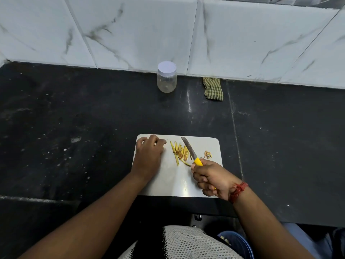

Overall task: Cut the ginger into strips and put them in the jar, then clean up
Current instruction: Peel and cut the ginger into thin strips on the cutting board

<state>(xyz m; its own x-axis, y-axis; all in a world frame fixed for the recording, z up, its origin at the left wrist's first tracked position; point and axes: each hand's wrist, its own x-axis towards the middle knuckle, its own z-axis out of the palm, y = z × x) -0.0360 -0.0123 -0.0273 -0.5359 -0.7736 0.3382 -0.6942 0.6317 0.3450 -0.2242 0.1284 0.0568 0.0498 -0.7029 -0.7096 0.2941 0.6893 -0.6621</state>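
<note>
We are working at the table (74, 118); the lidded jar (166, 77) is standing well apart from the board (175, 176), so carried strips (180, 152) risk dropping. Our left hand (148, 156) is resting flat, relaxed; our right hand (211, 177) is clenching the knife (189, 149), whose blade could scatter them.

**Board near, jar and cloth at the wall**

The cutting board (177, 180) lies on the bench (74, 128). Ginger strips (180, 152) lie mid-board, scraps (207, 154) to their right. Behind, by the wall, the jar (166, 77) stands left of the cloth (213, 88).
</note>
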